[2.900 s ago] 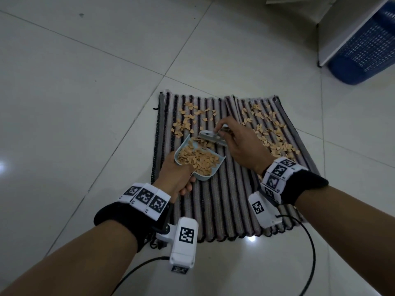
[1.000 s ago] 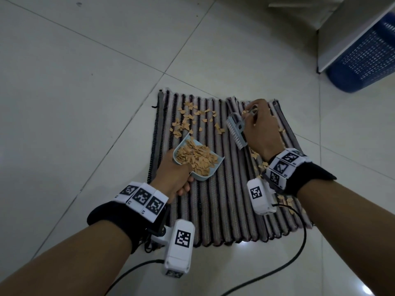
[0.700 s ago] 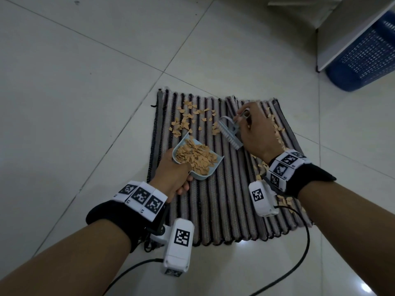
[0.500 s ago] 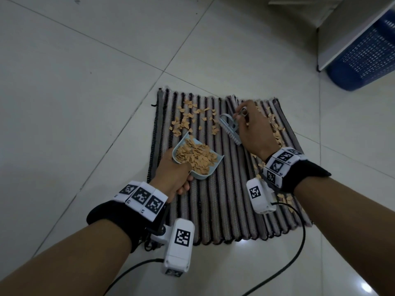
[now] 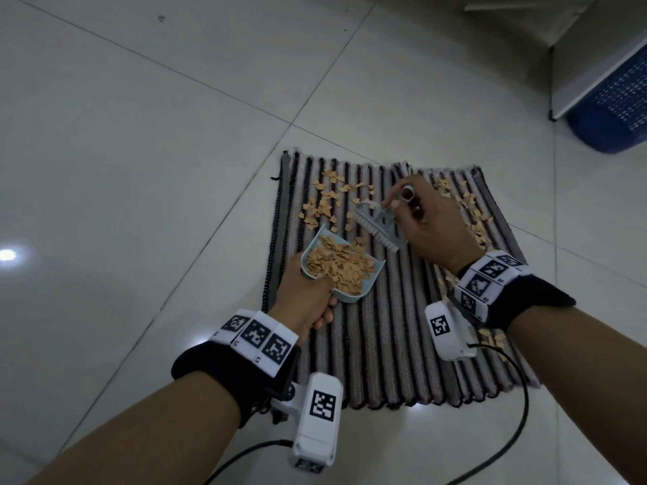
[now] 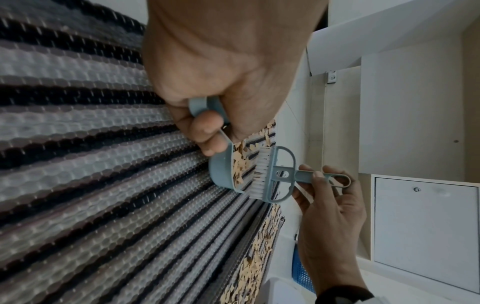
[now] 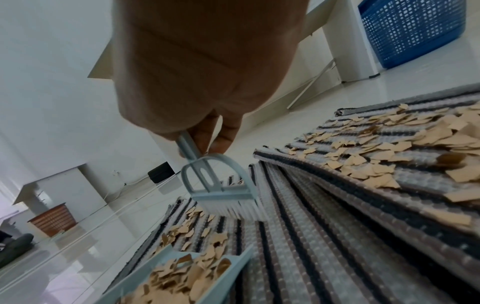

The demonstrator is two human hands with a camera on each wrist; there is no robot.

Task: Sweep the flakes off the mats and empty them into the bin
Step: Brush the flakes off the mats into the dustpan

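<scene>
Both hands are working over the mats [image 5: 385, 344] on the floor [image 5: 140, 134]; the left hand [image 5: 304, 295] is curling round the handle of the pale blue dustpan [image 5: 367, 285], which is sitting already heaped with flakes on the left mat, its mouth facing the mat's far edge; the right hand [image 5: 430, 232] is pinching the thin handle of the small brush [image 5: 378, 229], whose bristles are touching the mat just beyond the pan's mouth, as the right wrist view shows.

Loose flakes [image 5: 325, 204] are lying toward the far edge of the left mat, just past the brush; more are strewn along the right edge of the right mat, partly hidden behind the right wrist.

By my reading, the sweeping step is under way and roughly half done; the next stroke is calling for the bristles to be set behind the far flakes and drawn back toward the pan's lip, with the pan pressed flat so nothing slips under it; the blue bin [image 5: 616, 110] is standing well apart, beyond the mats' far right corner, so emptying is not yet begun.
</scene>
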